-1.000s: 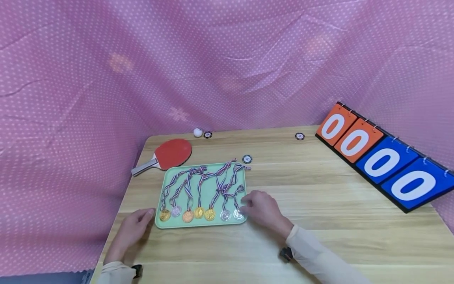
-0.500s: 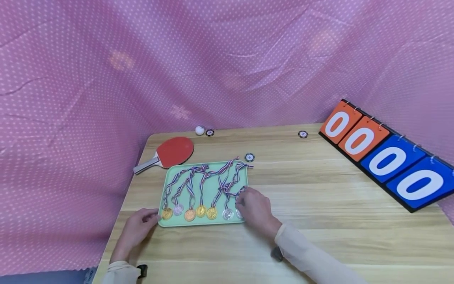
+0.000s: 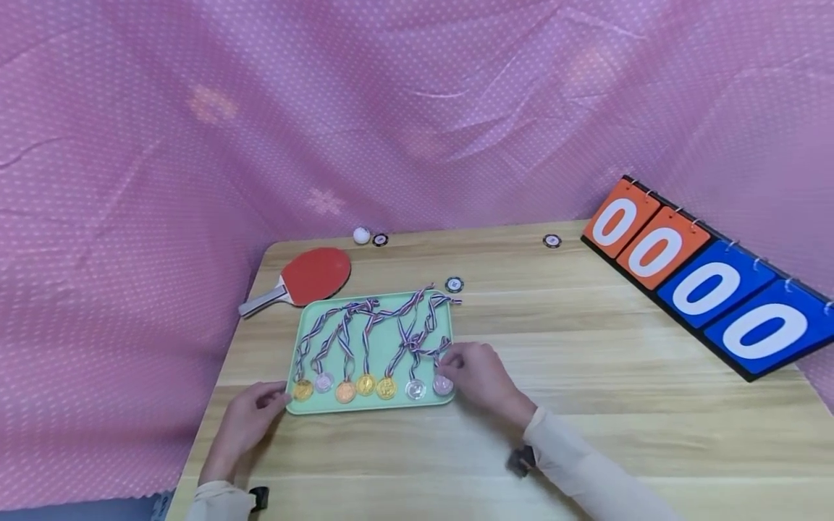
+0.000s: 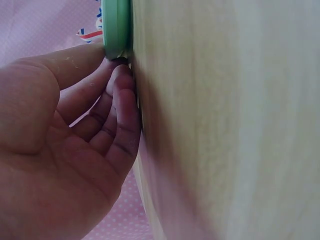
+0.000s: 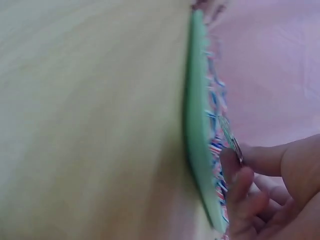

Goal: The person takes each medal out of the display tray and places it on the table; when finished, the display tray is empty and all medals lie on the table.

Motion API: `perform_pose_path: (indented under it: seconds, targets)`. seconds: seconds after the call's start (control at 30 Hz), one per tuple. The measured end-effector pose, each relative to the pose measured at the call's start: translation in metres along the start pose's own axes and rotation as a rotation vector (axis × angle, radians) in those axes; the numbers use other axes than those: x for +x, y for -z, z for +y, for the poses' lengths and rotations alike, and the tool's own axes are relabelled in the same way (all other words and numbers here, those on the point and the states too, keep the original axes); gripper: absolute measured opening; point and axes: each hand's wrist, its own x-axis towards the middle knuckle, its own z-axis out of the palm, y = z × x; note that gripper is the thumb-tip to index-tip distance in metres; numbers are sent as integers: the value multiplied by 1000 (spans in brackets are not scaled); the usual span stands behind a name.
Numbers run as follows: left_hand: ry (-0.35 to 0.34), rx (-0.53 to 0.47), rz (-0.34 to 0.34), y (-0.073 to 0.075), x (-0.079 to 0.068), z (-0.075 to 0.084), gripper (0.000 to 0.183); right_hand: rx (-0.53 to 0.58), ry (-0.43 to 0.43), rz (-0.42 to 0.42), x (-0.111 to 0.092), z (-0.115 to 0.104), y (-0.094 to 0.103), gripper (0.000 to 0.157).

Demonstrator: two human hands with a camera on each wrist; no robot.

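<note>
A light green tray lies on the table with several medals on twisted striped ribbons in it. Gold, silver and bronze-coloured discs form a row along its near side. At the tray's left near corner my left hand grips the edge, thumb above and fingertips at its underside in the left wrist view. Thumb and finger of my right hand pinch the rightmost silver medal, which is raised and tilted over the tray in the right wrist view. Part of its ribbon is hidden by the hand.
Behind the tray lies a red table tennis bat. A white ball and a poker chip sit at the back edge, with other chips further right. A flip scoreboard showing zeros stands at the right.
My right hand has taken hold of the rightmost silver medal and tilted it up. My left hand has moved onto the tray's corner, from beside it.
</note>
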Motion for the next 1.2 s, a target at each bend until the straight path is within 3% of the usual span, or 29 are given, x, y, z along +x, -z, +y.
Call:
perform_pose_path:
  seconds: [0.1,0.37,0.67,0.83,0.97,1.07,1.2]
  targets:
    - [-11,3,18,1,-3,-3,41,122,-45,-70,-1,-5,14,3]
    - [-25,11,43,1,-9,-6,38,246,-90,-153,6,-24,78,13]
    - [-16,1,17,-1,-3,-6,41,145,-69,-169,15,-46,146,18]
    - [-23,-1,10,-2,-1,-3,42,70,-65,-126,19,-55,178,20]
    - [-21,-2,11,-2,0,-1,41,11,-92,-34,21,-51,207,27]
    - [-15,-6,8,-1,-1,0,41,-41,-137,36,21,-37,232,35]
    - [-22,-8,7,0,-2,-1,42,-87,-188,115,20,-1,260,45]
